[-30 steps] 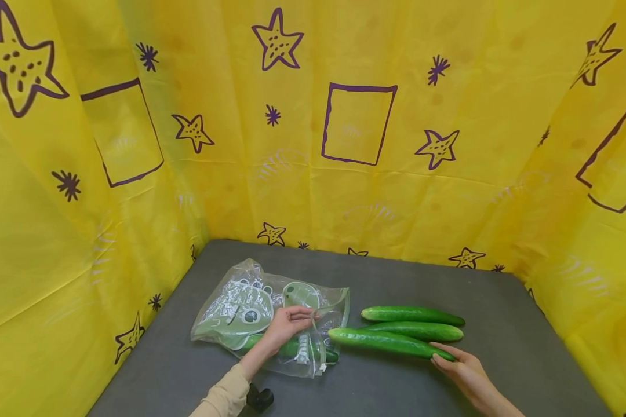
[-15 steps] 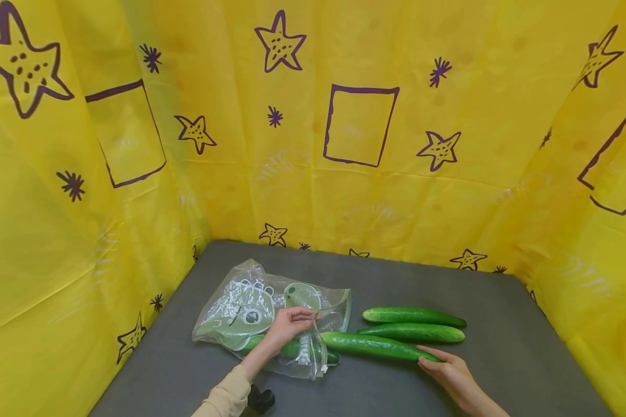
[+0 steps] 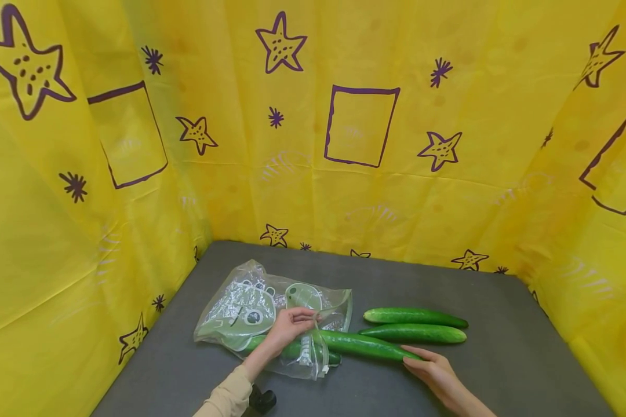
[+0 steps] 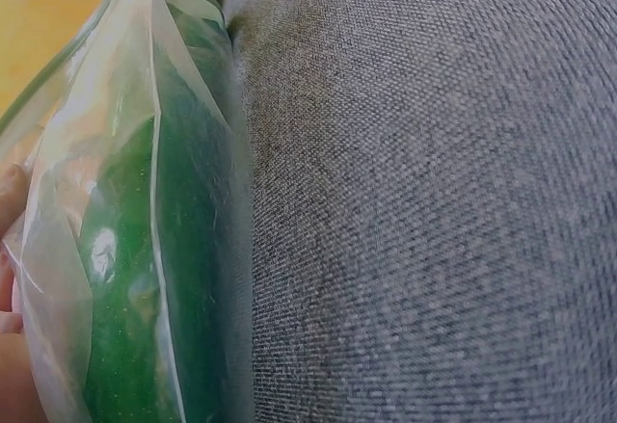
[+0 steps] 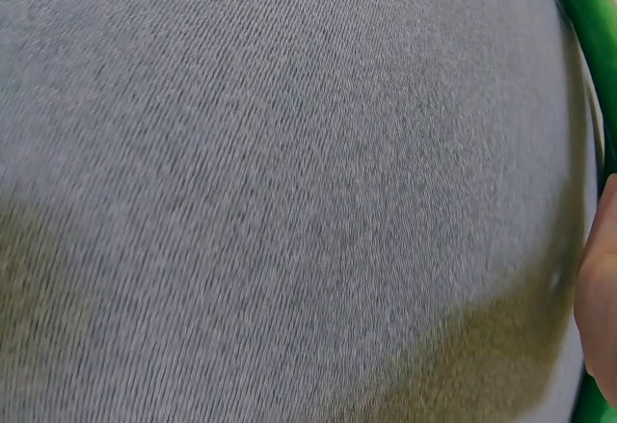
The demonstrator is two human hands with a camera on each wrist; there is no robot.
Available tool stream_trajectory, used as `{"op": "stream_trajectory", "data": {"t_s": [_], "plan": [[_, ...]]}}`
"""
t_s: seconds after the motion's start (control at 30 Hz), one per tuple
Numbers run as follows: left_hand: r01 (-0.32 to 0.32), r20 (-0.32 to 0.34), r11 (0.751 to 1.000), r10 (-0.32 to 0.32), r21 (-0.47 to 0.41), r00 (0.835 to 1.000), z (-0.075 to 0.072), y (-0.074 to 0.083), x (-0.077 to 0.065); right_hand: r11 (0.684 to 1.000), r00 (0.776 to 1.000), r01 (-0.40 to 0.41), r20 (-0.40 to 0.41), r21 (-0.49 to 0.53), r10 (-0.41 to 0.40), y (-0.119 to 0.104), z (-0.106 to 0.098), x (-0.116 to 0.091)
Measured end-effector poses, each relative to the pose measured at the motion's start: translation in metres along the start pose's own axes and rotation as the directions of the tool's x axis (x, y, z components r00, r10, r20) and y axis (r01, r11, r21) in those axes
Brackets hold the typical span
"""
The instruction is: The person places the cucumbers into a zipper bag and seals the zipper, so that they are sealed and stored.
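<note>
My right hand (image 3: 435, 375) pinches the right end of this cucumber (image 3: 365, 346), its length pointing leftward into the clear bag's (image 3: 255, 315) mouth, which my left hand (image 3: 290, 327) pinches. How deep its tip sits, I can't quite tell.

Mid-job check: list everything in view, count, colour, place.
table: one, grey, beneath the items
curtain: count unclear, yellow with purple drawings, around table
bag: one, clear with green print, on table's left
bagged cucumber: at least one, green, inside bag
held cucumber: one, green, left end at bag's mouth
loose cucumbers: two, green, behind held cucumber
unidentified object: one, black, table's front
sleeve: one, beige, left arm
left hand: one, bare, holding bag's mouth
right hand: one, bare, gripping held cucumber's end
</note>
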State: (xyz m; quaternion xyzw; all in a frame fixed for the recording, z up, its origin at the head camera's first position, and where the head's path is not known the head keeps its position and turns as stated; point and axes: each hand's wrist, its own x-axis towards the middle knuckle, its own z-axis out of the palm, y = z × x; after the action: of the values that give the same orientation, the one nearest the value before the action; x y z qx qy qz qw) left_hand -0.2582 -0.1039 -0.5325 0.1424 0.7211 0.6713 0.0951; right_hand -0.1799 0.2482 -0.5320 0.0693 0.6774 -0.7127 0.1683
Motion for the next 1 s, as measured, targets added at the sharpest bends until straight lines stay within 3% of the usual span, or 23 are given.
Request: {"op": "stream_trajectory", "data": {"t_s": [0.2, 0.53, 0.73, 1.0], "plan": [[-0.005, 0.0, 1.0, 0.005, 0.01, 1.0, 0.0, 0.0, 0.0, 1.0, 1.0, 0.011, 0.016, -0.01, -0.011, 0.002, 0.01, 0.005], [-0.025, -0.008, 0.999, 0.026, 0.031, 1.0, 0.002, -0.001, 0.0, 0.992, 1.0, 0.023, 0.022, -0.128, -0.021, 0.007, 0.028, 0.017], [-0.004, -0.01, 1.0, 0.004, 0.012, 1.0, 0.002, 0.0, 0.0, 0.984, 0.998, 0.055, 0.026, -0.169, -0.051, 0.008, 0.039, 0.024], [-0.002, -0.015, 1.0, 0.002, -0.028, 1.0, 0.001, 0.001, -0.001, 0.964, 0.992, 0.107, -0.033, -0.244, -0.118, 0.007, 0.056, 0.034]]}}
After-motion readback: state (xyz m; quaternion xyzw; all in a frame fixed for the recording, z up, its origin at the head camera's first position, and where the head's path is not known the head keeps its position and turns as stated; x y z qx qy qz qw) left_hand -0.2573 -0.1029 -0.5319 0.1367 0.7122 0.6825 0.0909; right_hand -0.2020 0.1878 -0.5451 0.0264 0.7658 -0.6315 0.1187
